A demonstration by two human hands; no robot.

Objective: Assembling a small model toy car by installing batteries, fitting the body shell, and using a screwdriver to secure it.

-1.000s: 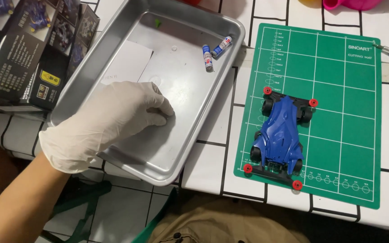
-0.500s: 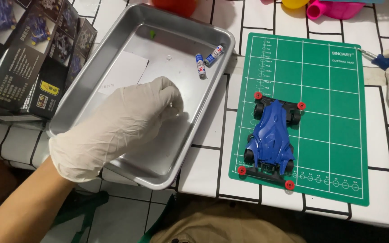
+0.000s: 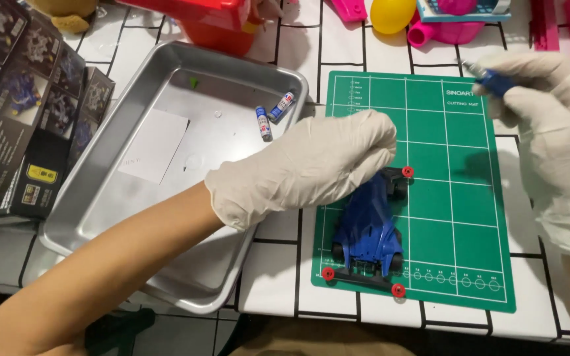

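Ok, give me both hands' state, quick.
Left hand: loosely curled above the car; whether it holds anything cannot be told.
Right hand: closed on a screwdriver.

left hand: gloved, curled loosely, hovering over the front of the blue toy car on the green cutting mat
right hand: gloved, gripping a blue-handled tool above the mat's far right corner
metal tray: sitting just left of the mat, holding two small batteries and a white paper slip
dark boxes: lying left of the tray
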